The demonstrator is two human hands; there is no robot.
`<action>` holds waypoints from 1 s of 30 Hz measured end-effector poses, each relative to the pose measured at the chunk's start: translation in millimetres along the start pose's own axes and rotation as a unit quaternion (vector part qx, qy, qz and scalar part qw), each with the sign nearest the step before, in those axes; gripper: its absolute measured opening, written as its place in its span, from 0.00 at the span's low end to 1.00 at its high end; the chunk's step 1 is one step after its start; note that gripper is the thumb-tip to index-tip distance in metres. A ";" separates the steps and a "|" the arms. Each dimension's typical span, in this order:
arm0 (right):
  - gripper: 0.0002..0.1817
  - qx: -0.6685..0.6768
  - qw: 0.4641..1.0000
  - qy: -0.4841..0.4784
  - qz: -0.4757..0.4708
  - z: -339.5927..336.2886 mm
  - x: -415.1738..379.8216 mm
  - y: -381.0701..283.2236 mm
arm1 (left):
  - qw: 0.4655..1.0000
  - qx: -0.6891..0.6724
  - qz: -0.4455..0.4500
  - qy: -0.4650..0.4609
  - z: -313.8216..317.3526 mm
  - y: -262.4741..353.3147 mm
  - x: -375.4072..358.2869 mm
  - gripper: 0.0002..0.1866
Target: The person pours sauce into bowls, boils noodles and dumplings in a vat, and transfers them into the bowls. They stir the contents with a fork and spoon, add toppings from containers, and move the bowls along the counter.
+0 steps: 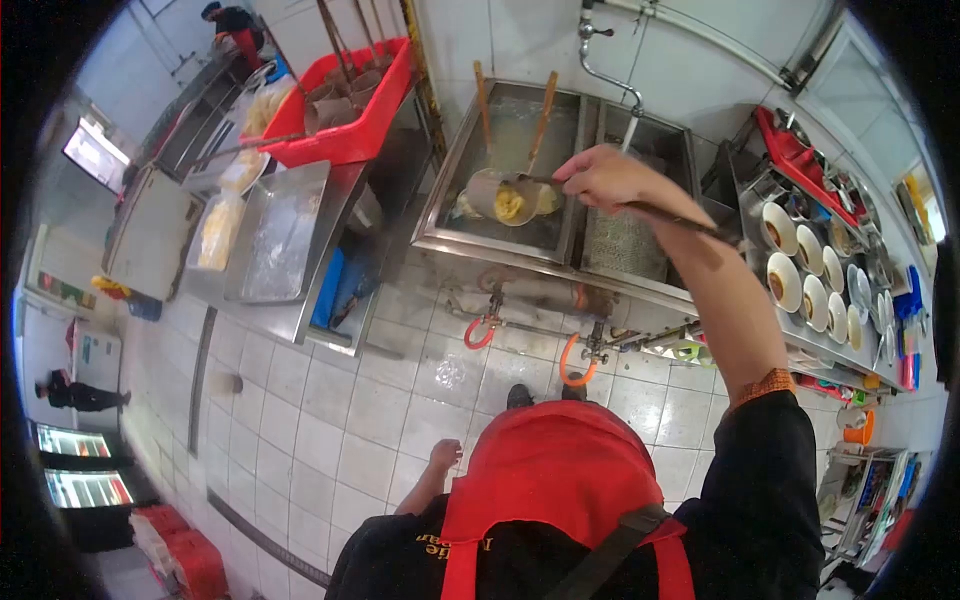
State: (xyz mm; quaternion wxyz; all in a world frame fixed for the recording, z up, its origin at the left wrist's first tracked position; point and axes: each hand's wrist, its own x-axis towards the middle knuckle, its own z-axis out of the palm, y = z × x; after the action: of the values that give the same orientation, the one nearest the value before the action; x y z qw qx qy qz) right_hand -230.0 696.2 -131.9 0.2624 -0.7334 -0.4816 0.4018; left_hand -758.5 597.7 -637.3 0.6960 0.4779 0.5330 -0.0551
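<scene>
My right hand (605,178) is closed round a long dark-handled utensil (670,215), whose far end reaches over the left basin. Under that end, a round strainer (490,196) holds yellow noodles (510,204) at the surface of the cooker's liquid (520,115). Pale food also shows beside the strainer. Two wooden handles (543,115) lean on the cooker's back rim. My left hand (446,455) hangs low by my side above the floor, its fingers slightly curled and nothing visible in them.
A steel tray (280,235) and a red crate (340,130) stand on the left counter. White bowls (785,280), some with brown contents, line the right counter. A tap (632,115) hangs over the right basin (625,240). Hoses (575,362) hang below. Two people are far left.
</scene>
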 end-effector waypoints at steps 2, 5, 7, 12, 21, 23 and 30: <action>0.17 -0.029 0.999 -0.010 -0.030 6.3 11.3 16.1 | 0.967 0.187 0.169 0.021 -4.1 -5.8 -3.2 0.09; 0.16 -0.152 0.986 0.014 -0.073 2.0 19.5 18.9 | 0.763 0.518 0.386 0.036 -15.9 -12.6 8.3 0.16; 0.14 -0.180 0.978 0.018 -0.103 11.1 29.4 33.5 | 0.813 0.468 0.346 -0.024 -4.6 5.6 11.6 0.16; 0.13 -0.023 0.984 0.080 -0.157 -11.7 -35.8 74.5 | 0.872 0.411 0.252 -0.084 30.6 44.2 30.3 0.16; 0.21 0.285 0.897 0.336 0.027 -90.6 -350.0 208.1 | 0.866 0.424 0.233 -0.125 102.9 77.5 46.3 0.17; 0.24 0.192 0.851 0.481 0.085 -58.3 -343.5 244.6 | 0.856 0.435 0.243 -0.137 116.3 86.0 52.5 0.17; 0.25 -0.046 0.686 0.726 0.023 2.2 -292.2 396.8 | 0.987 0.126 0.035 -0.089 149.5 128.6 70.0 0.17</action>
State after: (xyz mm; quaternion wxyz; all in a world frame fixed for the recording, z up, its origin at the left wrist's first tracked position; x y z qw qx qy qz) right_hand -97.6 270.0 -341.0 0.4868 -0.8177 -0.1410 -0.2730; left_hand -550.2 588.7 -618.7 0.6765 0.5734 0.4405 -0.1400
